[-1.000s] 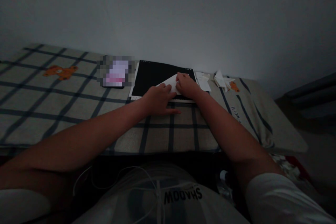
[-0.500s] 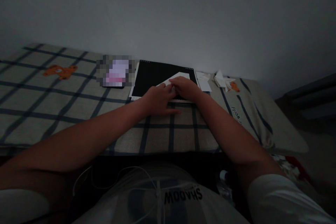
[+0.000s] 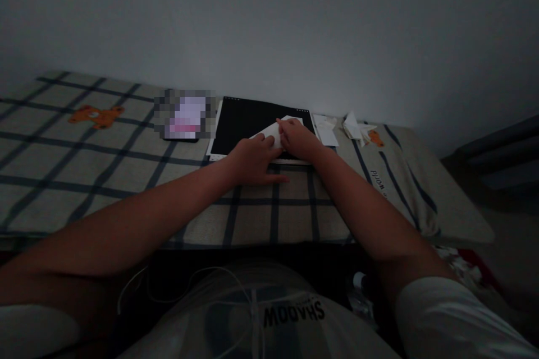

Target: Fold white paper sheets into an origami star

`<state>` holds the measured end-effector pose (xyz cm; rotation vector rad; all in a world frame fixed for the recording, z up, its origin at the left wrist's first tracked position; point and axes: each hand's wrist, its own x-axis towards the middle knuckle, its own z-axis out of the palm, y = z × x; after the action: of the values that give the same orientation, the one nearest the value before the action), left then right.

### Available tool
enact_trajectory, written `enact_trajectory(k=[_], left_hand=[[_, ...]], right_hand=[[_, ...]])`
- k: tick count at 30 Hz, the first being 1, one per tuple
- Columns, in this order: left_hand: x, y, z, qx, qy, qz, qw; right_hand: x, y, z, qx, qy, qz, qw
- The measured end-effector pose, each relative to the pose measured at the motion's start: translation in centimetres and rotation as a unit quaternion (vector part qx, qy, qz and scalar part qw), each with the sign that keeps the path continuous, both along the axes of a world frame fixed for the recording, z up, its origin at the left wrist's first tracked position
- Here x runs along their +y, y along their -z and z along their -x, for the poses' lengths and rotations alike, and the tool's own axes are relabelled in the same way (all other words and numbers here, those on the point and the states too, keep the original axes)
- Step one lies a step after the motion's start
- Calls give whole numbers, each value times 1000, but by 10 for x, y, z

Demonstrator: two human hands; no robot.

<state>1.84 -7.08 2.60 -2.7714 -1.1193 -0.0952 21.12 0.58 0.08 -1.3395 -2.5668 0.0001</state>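
Observation:
A white folded sheet of paper [image 3: 273, 130] lies on a black-topped pad or calendar [image 3: 248, 118] with punched holes along its far edge. My left hand [image 3: 255, 158] rests over the near part of the paper, its fingers laid on it and its thumb stretched out over the cloth. At the paper's right side my right hand [image 3: 300, 139] has its fingers bent together on the sheet, the fingertips close to those of the left. Part of the paper is hidden beneath both hands.
A phone [image 3: 185, 120] with a lit, blurred screen lies left of the pad. To the right are a flat white paper piece [image 3: 326, 130] and folded white paper shapes [image 3: 354, 128]. A checked cloth [image 3: 126, 162] covers the table, which meets a wall. A plastic bottle [image 3: 360, 294] stands below.
My right hand's fingers have shifted slightly right along the paper, baring more of it between the hands. My left hand stays in place.

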Motion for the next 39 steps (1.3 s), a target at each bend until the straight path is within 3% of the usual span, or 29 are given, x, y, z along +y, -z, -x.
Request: enact_trajectory(k=[11, 19, 25, 31, 35, 39], left_hand=[[1, 2, 0, -2, 3, -6, 1000], [1, 2, 1, -5, 0, 4, 1000], [1, 2, 1, -5, 0, 9, 1000], [1, 3, 1, -26, 1, 8, 1000], [1, 3, 1, -25, 7, 6, 1000], [1, 2, 1, -9, -2, 12, 1000]], right_hand=[[1, 2, -2, -9, 66, -9, 998], [-4, -5, -2, -20, -5, -28, 999], [-2, -5, -8, 24, -4, -56, 998], [-7, -1, -3, 61, -115, 1, 991], [-6, 2, 0, 82, -111, 25, 990], [-2, 3, -1, 94, -61, 38, 993]])
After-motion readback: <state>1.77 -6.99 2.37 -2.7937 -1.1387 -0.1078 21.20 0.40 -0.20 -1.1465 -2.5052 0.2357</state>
